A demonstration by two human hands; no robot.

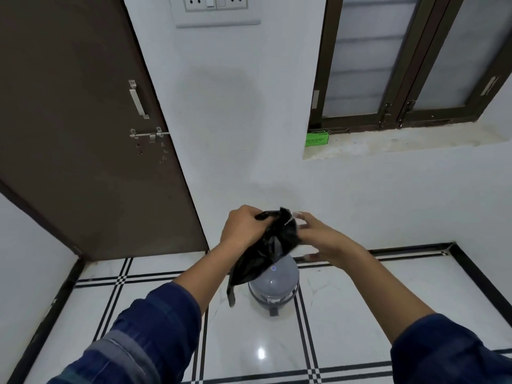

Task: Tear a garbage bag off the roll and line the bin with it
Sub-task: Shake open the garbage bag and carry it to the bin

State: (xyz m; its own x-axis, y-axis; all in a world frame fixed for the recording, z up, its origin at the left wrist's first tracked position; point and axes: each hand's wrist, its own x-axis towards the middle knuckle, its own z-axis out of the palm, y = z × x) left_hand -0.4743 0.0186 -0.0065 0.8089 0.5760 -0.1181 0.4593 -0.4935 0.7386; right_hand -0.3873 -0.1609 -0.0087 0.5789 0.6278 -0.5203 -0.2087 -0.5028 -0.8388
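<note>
A crumpled black garbage bag hangs in the air between both hands, its lower tail dangling to the left of the bin. My left hand grips the bag's top edge from the left. My right hand pinches the same top edge from the right, fingers partly blurred. Directly below stands a small grey pedal bin on the floor, its domed lid closed and its top partly hidden by the bag. No roll is visible.
A brown door with a latch fills the left. The white wall is just behind the bin. A window sill at the upper right holds a green box. The floor is glossy white tile with black lines.
</note>
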